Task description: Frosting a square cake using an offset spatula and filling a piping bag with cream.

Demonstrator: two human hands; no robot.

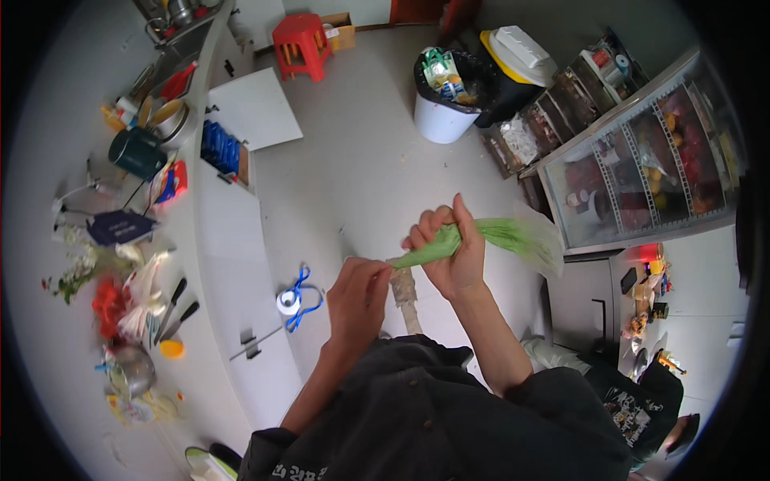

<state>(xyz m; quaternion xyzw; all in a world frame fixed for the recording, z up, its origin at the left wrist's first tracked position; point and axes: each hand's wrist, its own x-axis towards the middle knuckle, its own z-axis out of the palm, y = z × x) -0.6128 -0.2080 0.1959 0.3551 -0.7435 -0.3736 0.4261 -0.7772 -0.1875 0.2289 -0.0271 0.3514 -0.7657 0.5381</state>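
Observation:
In front of my body, a clear plastic piping bag (436, 246) with a green filling is held almost level. My right hand (457, 246) is wrapped around its middle, thumb up. The bag's loose, see-through end (538, 240) flares out to the right of that hand. At the narrow left end, the fingertips of my left hand (361, 294) pinch the tip. Whether the tip is cut cannot be seen behind the fingers. Both hands are above the floor (355, 150).
A long counter (204, 337) on the left carries knives (174, 312) and a metal pot (132, 370). A cabinet door (255, 108) hangs open. Ahead stands a lined bin (445, 117); right, a glass-door fridge (649, 162). Another person (631, 397) is at the lower right.

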